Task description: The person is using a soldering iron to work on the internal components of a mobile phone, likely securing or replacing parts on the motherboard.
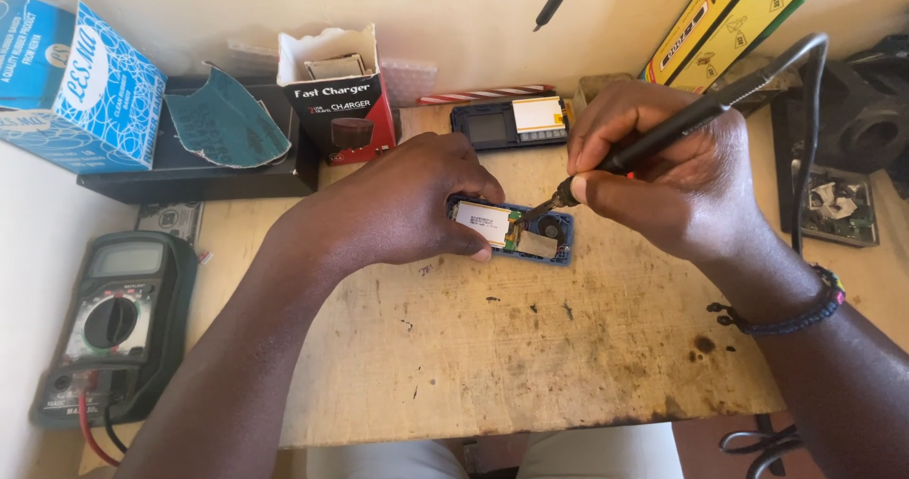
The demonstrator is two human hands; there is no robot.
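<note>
A small blue device (559, 243) lies opened on the wooden bench (530, 346), with a white flat battery (481, 221) and a small circuit board showing inside. My left hand (407, 200) rests on the device's left end and pins it down with thumb and fingers. My right hand (663, 171) grips a black soldering iron (682, 124) like a pen. Its tip touches the board just right of the battery. The iron's black cable (810, 110) loops up and down to the right.
A dark multimeter (114, 323) with red and black leads lies at the left edge. Behind stand a blue box (71, 81), a black tray with sandpaper (222, 124), a torn red-black carton (336, 96) and another opened device (511, 121). Scrap boards (838, 209) sit at the right.
</note>
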